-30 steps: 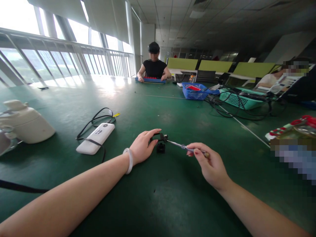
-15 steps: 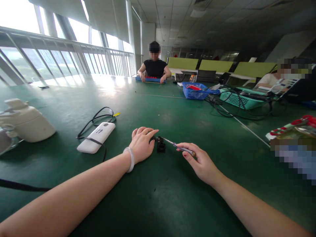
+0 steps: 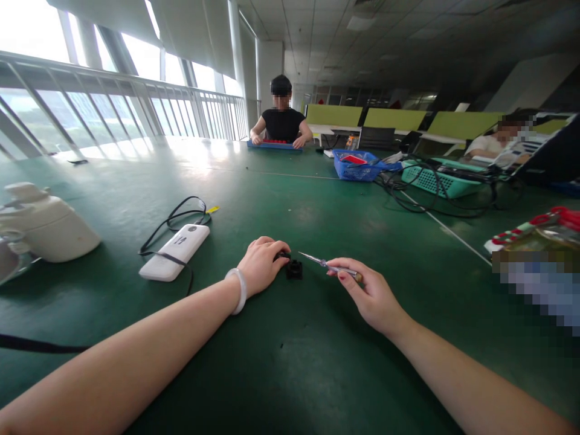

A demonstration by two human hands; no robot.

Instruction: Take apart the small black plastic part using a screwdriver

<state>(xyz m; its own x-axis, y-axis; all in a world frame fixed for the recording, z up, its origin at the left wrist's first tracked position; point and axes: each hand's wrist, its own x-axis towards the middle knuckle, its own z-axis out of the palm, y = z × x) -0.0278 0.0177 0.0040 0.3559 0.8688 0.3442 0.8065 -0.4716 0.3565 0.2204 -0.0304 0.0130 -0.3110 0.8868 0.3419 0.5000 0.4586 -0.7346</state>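
Observation:
My right hand [image 3: 365,290] is closed on a slim screwdriver [image 3: 327,264] with a clear handle, its thin tip pointing left just above the table. Left of that tip, a small black square part [image 3: 294,270] lies on the green table [image 3: 290,374]. My left hand [image 3: 263,263], with a pale bangle at the wrist, has its fingers closed round another small dark piece [image 3: 281,256], mostly hidden by the fingertips, right beside the square part.
Left lie a white power bank [image 3: 176,252] with a black cable and a beige jug [image 3: 49,223]. Farther right are a blue basket [image 3: 356,166], a green basket [image 3: 441,181], tangled cables and a red-edged bag [image 3: 539,232]. A person [image 3: 281,124] sits opposite with a blue tray.
The screwdriver tip has moved away from the dark parts, slightly right. My left fingers have curled in closer round the small piece, which is now apart from the square part.

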